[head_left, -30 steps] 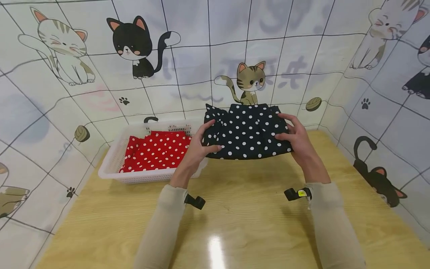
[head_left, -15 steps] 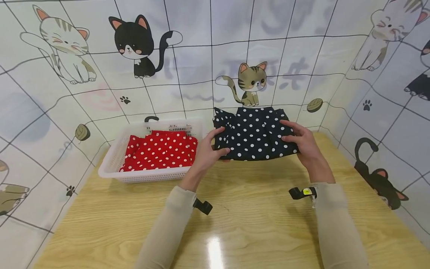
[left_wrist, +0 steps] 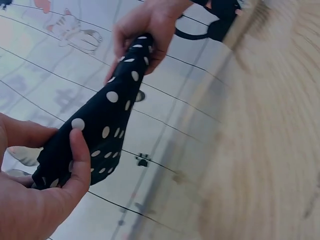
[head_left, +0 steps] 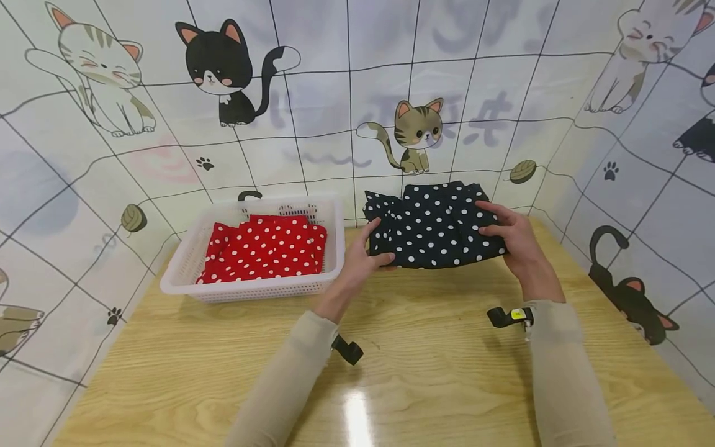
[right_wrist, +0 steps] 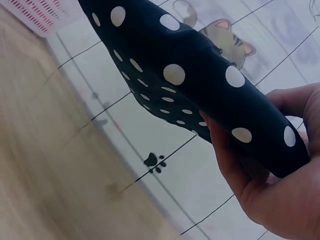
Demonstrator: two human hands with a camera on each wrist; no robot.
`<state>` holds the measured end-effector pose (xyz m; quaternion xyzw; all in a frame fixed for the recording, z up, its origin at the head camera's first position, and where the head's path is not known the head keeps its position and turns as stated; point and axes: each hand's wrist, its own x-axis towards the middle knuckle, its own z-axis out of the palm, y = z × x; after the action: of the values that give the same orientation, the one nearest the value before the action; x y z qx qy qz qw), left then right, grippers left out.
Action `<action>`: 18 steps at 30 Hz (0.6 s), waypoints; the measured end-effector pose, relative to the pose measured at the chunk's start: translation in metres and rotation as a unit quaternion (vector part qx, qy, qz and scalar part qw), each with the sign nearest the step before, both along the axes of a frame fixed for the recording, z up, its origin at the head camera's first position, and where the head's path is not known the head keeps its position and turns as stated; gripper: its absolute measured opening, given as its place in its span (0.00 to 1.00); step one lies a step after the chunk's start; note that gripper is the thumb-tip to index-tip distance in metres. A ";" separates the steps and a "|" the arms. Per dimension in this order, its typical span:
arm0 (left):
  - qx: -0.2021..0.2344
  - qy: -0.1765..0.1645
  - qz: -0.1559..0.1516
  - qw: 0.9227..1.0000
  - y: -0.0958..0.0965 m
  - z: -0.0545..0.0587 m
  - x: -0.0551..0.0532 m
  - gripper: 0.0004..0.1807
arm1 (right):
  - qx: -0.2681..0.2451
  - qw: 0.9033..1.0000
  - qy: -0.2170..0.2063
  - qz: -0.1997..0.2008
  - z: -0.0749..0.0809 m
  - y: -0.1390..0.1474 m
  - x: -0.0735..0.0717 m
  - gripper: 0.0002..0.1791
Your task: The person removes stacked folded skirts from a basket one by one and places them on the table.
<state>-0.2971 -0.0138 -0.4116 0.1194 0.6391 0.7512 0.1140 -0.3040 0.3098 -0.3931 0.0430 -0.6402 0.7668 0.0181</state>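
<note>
A folded black cloth garment with white polka dots [head_left: 436, 226] is held up above the table, between both hands. My left hand [head_left: 360, 254] grips its left end, thumb on the near side. At the right end, my right hand [head_left: 516, 239] pinches the fabric between thumb and fingers. In the left wrist view the folded cloth [left_wrist: 107, 102] appears edge-on, stretching from one hand to the other. The right wrist view shows its underside [right_wrist: 165, 97] hanging apart from the table. What kind of garment it is cannot be told.
To the left, a white plastic basket [head_left: 246, 288] stands on the wooden table [head_left: 424, 372] against the wall. Inside it lies a folded red cloth with white dots [head_left: 268, 248]. A cat-patterned wall covering [head_left: 318, 112] closes off the back and both sides.
Both hands have moved to the right with the black dotted garment, and slightly down, away from the basket. The red cloth stays in the basket and is now fully uncovered by the left hand.
</note>
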 end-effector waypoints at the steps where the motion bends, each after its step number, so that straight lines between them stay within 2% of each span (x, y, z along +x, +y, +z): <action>1: 0.001 -0.003 0.005 1.000 0.001 -0.003 -0.001 0.49 | 0.003 1.000 -0.004 0.002 -0.002 0.000 -0.001 0.34; 6: 0.008 -0.026 0.024 0.999 0.003 -0.016 -0.006 0.48 | 0.019 0.999 -0.042 0.011 -0.015 0.000 -0.008 0.37; 10: -0.011 -0.036 0.038 0.999 0.003 -0.025 -0.009 0.47 | 0.059 0.995 -0.082 0.009 -0.025 -0.001 -0.013 0.38; 14: -0.030 -0.041 0.029 0.998 0.001 -0.032 -0.009 0.48 | 0.106 0.989 -0.100 0.006 -0.031 -0.002 -0.015 0.38; 18: -0.018 -0.045 0.015 0.999 -0.001 -0.036 -0.009 0.49 | 0.144 0.985 -0.099 0.008 -0.033 -0.003 -0.016 0.37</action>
<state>-0.3065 -0.0147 -0.4472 0.0741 0.6487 0.7456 0.1333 -0.3198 0.3063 -0.4259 -0.0262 -0.7421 0.6673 -0.0577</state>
